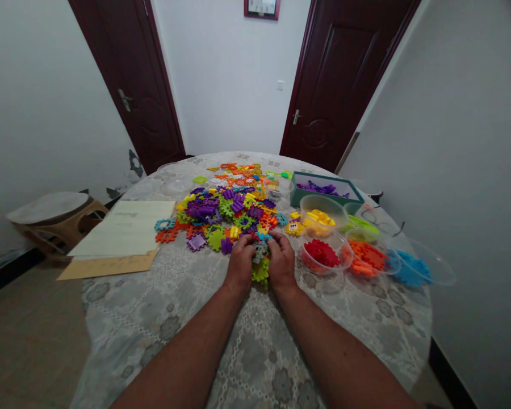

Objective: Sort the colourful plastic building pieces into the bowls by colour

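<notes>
My left hand (240, 260) and my right hand (283, 258) are close together near the middle of the table, fingers curled in from both sides on a small cluster of plastic gear-shaped building pieces (261, 250). Grey, light-blue and red parts show at its top, and lime-green gear pieces (260, 270) lie between the wrists. Fingertips cover some of the cluster, so how its parts join is hard to see. Just beyond my hands spreads a heap of mixed toy gear pieces (225, 207), purple, green, orange and yellow.
To the right stand clear bowls of yellow (319, 218), red (321, 253), orange (366, 257) and blue pieces (411, 268). Behind them is a green-edged box (295, 196) with purple pieces. Papers (123, 230) lie at the left edge, with a wooden stool (59, 221) beyond.
</notes>
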Demonstrator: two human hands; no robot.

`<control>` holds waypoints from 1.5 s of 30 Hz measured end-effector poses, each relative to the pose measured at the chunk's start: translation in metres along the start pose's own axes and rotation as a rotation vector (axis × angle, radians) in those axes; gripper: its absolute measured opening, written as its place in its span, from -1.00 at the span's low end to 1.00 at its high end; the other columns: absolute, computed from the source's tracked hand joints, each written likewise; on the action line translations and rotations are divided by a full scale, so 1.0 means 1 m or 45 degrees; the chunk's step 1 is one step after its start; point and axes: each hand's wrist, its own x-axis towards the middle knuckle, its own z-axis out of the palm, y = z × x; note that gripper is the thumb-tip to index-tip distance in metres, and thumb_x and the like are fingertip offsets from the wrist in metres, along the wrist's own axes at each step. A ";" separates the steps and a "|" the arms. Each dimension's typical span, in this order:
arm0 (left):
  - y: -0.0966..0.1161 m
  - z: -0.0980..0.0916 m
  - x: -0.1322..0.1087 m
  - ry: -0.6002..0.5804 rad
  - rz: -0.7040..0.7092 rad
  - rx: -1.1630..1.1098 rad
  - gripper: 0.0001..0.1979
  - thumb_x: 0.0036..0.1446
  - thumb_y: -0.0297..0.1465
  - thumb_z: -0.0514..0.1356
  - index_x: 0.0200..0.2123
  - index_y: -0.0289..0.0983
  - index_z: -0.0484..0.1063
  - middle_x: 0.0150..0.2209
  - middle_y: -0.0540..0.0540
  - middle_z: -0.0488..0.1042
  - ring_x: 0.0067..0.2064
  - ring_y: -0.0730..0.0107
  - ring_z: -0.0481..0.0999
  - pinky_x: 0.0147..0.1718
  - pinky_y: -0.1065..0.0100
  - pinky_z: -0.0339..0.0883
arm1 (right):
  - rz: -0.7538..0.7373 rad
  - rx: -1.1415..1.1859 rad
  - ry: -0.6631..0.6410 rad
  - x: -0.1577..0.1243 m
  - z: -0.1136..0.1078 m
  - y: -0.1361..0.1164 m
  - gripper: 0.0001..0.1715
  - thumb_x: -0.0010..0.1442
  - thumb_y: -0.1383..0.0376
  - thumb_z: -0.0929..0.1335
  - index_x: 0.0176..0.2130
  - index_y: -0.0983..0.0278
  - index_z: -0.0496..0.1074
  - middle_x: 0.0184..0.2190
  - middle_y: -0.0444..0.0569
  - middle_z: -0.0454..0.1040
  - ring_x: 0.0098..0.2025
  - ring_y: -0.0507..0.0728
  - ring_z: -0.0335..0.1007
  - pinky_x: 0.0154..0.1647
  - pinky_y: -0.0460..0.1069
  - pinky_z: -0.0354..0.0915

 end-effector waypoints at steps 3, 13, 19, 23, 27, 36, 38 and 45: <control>0.003 -0.001 -0.002 -0.008 0.028 0.017 -0.70 -0.05 -0.43 0.07 -0.24 -0.20 0.52 -0.23 -0.05 0.57 -0.17 0.22 0.49 -0.15 0.25 0.37 | -0.033 -0.019 0.018 0.000 -0.001 0.001 -0.70 0.17 0.13 0.36 -0.17 0.24 0.56 -0.20 -0.05 0.61 -0.09 0.19 0.48 0.05 0.05 0.33; 0.006 -0.002 -0.005 -0.083 0.212 0.100 -0.72 0.08 -0.43 0.05 -0.19 -0.19 0.50 -0.14 -0.08 0.57 -0.02 0.17 0.51 0.04 0.21 0.34 | -0.063 -0.093 -0.014 -0.003 0.000 -0.002 -0.70 0.23 0.13 0.34 -0.15 0.22 0.57 -0.15 -0.03 0.63 -0.03 0.21 0.48 0.10 0.05 0.30; 0.014 0.003 -0.011 -0.030 0.174 0.174 -0.81 0.24 -0.22 0.23 -0.19 -0.20 0.50 -0.21 -0.06 0.56 -0.14 0.21 0.52 -0.05 0.24 0.35 | -0.057 -0.069 -0.066 -0.002 -0.002 -0.002 -0.72 0.25 0.13 0.32 -0.20 0.20 0.56 -0.25 -0.09 0.61 -0.13 0.19 0.48 0.03 0.03 0.31; 0.019 0.008 -0.014 0.002 0.172 0.234 -0.84 0.20 -0.26 0.28 -0.21 -0.19 0.52 -0.21 -0.06 0.57 -0.12 0.20 0.52 -0.03 0.24 0.33 | -0.021 0.051 -0.005 0.004 -0.005 0.005 -0.69 0.23 0.14 0.30 -0.22 0.21 0.58 -0.24 -0.08 0.61 -0.11 0.19 0.48 0.03 0.03 0.31; 0.020 0.009 -0.015 -0.002 0.165 0.280 -0.87 0.17 -0.29 0.30 -0.24 -0.19 0.52 -0.23 -0.04 0.56 -0.14 0.20 0.51 -0.04 0.23 0.32 | -0.012 0.177 0.072 0.009 -0.008 0.012 -0.70 0.22 0.15 0.31 -0.26 0.23 0.59 -0.25 -0.08 0.60 -0.11 0.17 0.47 0.05 0.03 0.30; 0.017 0.003 -0.007 -0.024 0.170 0.290 -0.85 0.12 -0.32 0.32 -0.22 -0.18 0.53 -0.21 -0.05 0.57 -0.13 0.18 0.51 -0.05 0.23 0.32 | -0.064 0.286 0.060 0.005 -0.007 0.000 -0.72 0.24 0.18 0.29 -0.29 0.22 0.57 -0.28 -0.08 0.57 -0.15 0.16 0.47 -0.04 0.02 0.33; 0.016 0.001 -0.005 -0.055 0.168 0.286 -0.85 0.12 -0.32 0.33 -0.22 -0.19 0.53 -0.21 -0.05 0.57 -0.11 0.17 0.51 -0.05 0.23 0.32 | -0.102 0.284 0.031 0.005 -0.006 -0.003 -0.71 0.26 0.19 0.29 -0.29 0.23 0.57 -0.28 -0.07 0.59 -0.15 0.16 0.47 -0.03 0.03 0.33; 0.019 0.001 -0.003 -0.151 0.105 0.251 -0.75 0.10 -0.28 0.37 -0.15 -0.20 0.49 -0.20 -0.04 0.57 -0.13 0.21 0.52 -0.07 0.25 0.33 | -0.151 0.266 -0.033 0.008 -0.007 -0.008 -0.67 0.30 0.17 0.26 -0.20 0.24 0.58 -0.21 -0.05 0.62 -0.10 0.18 0.50 0.03 0.07 0.34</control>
